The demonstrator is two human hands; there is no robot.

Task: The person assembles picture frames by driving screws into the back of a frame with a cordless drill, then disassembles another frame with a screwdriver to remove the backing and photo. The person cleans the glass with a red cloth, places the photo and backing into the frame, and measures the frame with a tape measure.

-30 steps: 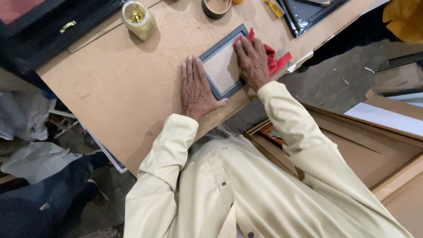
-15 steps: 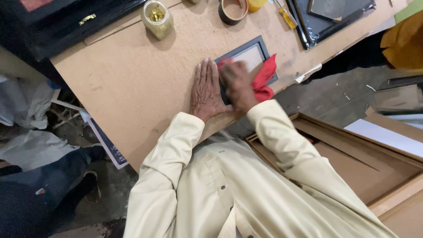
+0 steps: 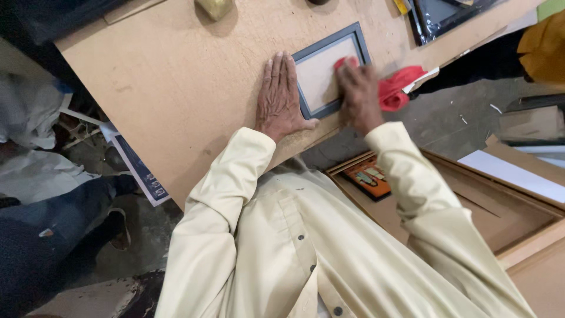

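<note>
A small dark picture frame [image 3: 306,54] lies flat on the brown board table [image 3: 176,88], its pale backing facing up. My left hand [image 3: 281,97] rests flat on the table, fingers spread, pressed against the frame's left edge. My right hand [image 3: 358,94] is blurred over the frame's right side and holds a red cloth [image 3: 395,89], which bunches out past the table's edge.
A brass-coloured jar [image 3: 215,7] stands at the table's far edge. Dark frames and plastic wrapping [image 3: 447,15] lie at the far right. Large wooden frames [image 3: 500,200] and a small orange picture [image 3: 366,176] lie on the floor to the right. Bags and papers [image 3: 35,135] sit at left.
My right hand has slid with the red cloth across the frame's backing, wiping it. The left hand stays pressed beside the frame. The camera has moved closer.
</note>
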